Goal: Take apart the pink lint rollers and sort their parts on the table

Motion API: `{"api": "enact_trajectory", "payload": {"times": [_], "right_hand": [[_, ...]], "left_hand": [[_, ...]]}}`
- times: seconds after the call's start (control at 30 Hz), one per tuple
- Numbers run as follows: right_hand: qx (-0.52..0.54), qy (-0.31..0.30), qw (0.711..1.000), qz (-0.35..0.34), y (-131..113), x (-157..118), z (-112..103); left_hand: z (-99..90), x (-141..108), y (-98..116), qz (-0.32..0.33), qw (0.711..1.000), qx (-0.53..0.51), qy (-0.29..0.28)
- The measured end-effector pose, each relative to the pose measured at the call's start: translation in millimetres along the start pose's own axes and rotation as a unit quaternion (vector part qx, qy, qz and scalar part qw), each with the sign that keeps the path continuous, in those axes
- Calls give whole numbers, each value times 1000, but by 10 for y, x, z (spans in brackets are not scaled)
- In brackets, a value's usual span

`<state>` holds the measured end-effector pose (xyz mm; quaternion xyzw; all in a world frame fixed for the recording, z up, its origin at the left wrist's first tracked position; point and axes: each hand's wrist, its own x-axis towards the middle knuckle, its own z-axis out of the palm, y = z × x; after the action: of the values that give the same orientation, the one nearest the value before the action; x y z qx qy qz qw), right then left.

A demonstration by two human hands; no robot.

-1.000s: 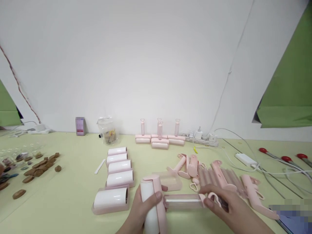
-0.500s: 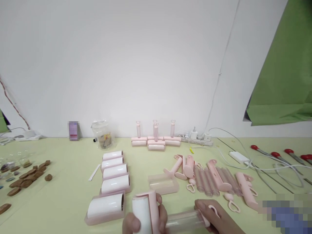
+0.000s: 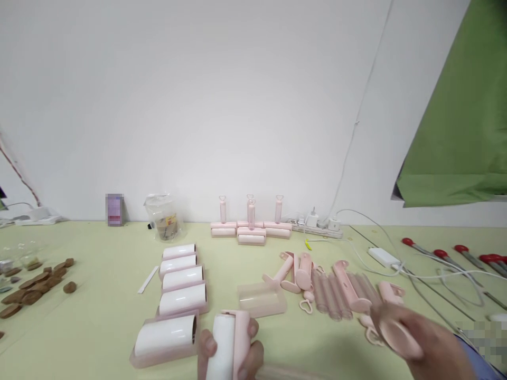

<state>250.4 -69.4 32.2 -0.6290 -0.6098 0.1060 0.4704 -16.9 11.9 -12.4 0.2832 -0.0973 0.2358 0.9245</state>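
My left hand (image 3: 253, 354), at the bottom centre, is wrapped round a white roll (image 3: 222, 345) and the pink holder (image 3: 241, 338) beside it. A clear tube (image 3: 291, 372) shows at the bottom edge, right of that hand, blurred. My right hand (image 3: 423, 335) is at the lower right, closed on a pink end piece (image 3: 401, 338), over the right end of the pink parts. Beside my right hand lies a heart-shaped pink loop (image 3: 372, 335). A translucent pink cover (image 3: 261, 301) lies behind my left hand.
White rolls in pink covers (image 3: 181, 277) form a column on the left. Finished-looking pink rollers (image 3: 251, 236) stand by the wall. Clear tubes (image 3: 330, 295), a power strip (image 3: 317, 230), cables, a bagged cup (image 3: 166, 227), brown pieces (image 3: 41, 285) and red-tipped tools (image 3: 441, 253) lie about.
My right hand has left the clear tube and moved right, onto a pink end piece. My left hand still holds the roll and holder. The tube has sunk towards the bottom edge.
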Motion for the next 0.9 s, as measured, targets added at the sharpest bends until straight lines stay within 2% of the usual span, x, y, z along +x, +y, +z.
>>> {"api": "enact_trajectory", "payload": {"times": [0.1,0.17,0.27,0.37,0.47,0.57,0.67,0.73,0.8,0.9], "right_hand": [[-136,14,989,56,19,240,-46],[-254,21,964,75,58,333,17],[-375,9,927,6,201,382,154],[-437,-10,898,-49,344,417,227],[-421,9,906,-47,323,444,224],[-362,7,928,-85,100,358,248],[-281,-75,938,-186,-186,150,376],[-253,-136,926,-244,-314,8,488],[-246,-172,917,-261,-356,-91,580],[-200,-216,921,-257,-299,-149,651]], "left_hand": [[5,19,17,9,1000,-16,-5],[-2,20,4,20,999,0,33],[-24,11,-46,15,989,10,146],[-38,12,-96,-2,976,-16,216],[10,28,-101,1,966,-34,257],[95,39,-76,4,967,-52,248],[97,34,-87,-3,972,-51,229],[24,22,-121,-21,977,-30,210],[-73,9,-158,-40,980,-3,194],[-135,-5,-163,-50,981,22,187]]}}
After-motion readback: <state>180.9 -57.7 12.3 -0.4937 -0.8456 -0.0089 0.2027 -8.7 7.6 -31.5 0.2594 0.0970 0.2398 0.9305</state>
